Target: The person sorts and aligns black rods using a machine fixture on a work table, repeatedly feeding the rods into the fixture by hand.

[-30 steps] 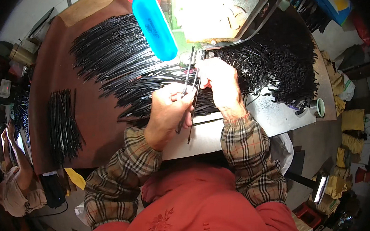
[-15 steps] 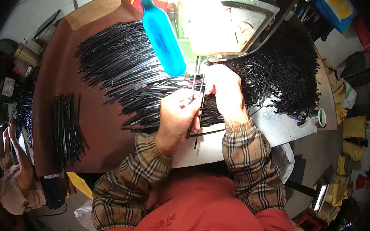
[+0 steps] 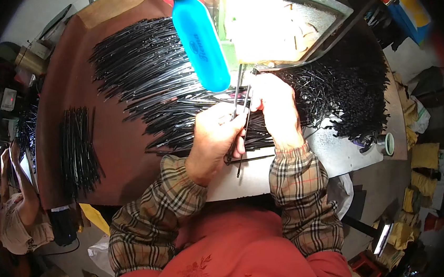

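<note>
My left hand [image 3: 213, 134] is closed around a few thin black strips [image 3: 241, 131], which slant up between its thumb and fingers. Beside it, my right hand [image 3: 281, 104] is curled with its fingertips pinched at the strips' upper ends, just under the brightly lit machine head [image 3: 322, 21]. Glare washes out much of the machine, and the exact contact there is hidden. A large spread of similar black strips [image 3: 141, 56] lies beyond and left of my left hand. Right of my right hand is a tangled heap of black pieces [image 3: 355, 95].
A blue bottle-shaped object [image 3: 200, 43] hangs before the machine. A smaller bundle of strips [image 3: 78, 151] lies on the brown table cover [image 3: 122, 173]. A pale green-rimmed cup [image 3: 388, 144] sits at the right edge. Another person's arms [image 3: 22, 177] show at far left.
The view has shifted slightly, so the machine and blue object appear a little further right. Both hands keep nearly the same pose on the strips.
</note>
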Demonstrator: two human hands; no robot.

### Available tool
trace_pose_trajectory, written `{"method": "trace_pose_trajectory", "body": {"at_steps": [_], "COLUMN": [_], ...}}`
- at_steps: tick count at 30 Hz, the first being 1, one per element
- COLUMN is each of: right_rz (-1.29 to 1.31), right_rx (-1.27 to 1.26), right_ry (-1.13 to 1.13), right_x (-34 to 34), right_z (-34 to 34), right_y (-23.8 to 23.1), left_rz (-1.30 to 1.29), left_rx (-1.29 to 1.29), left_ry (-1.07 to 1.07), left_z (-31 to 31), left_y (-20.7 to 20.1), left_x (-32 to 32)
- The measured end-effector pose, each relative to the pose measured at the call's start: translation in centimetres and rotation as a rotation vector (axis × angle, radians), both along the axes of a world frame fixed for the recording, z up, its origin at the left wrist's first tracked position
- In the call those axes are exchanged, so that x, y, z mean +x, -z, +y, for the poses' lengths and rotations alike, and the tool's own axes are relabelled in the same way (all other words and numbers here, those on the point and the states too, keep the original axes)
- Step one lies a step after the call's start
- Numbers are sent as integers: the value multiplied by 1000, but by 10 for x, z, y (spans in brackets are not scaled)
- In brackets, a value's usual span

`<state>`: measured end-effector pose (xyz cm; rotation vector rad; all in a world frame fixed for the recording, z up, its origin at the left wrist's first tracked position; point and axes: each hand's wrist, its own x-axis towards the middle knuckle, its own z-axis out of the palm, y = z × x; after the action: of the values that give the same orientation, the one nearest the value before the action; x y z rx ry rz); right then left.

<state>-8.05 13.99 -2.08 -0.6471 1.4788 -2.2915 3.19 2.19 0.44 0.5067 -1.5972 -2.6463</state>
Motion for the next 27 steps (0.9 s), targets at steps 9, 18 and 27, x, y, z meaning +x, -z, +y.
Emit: {"method": "trace_pose_trajectory", "body": {"at_steps": [9,18,27], "right_rz": [-108,-27,32], "right_rx": [137,71,-45], "right_ry": [-54,-26,-9], "right_x": [0,3,36], "right_z": [4,0,1], "right_y": [-8,-11,-20], "left_rz": [4,32,-50], "left_rx": [247,231,-54], "left_ry": [28,26,-41], "left_z": [5,7,-3], "left_y": [-19,-16,-8], "left_x": [4,4,37]}}
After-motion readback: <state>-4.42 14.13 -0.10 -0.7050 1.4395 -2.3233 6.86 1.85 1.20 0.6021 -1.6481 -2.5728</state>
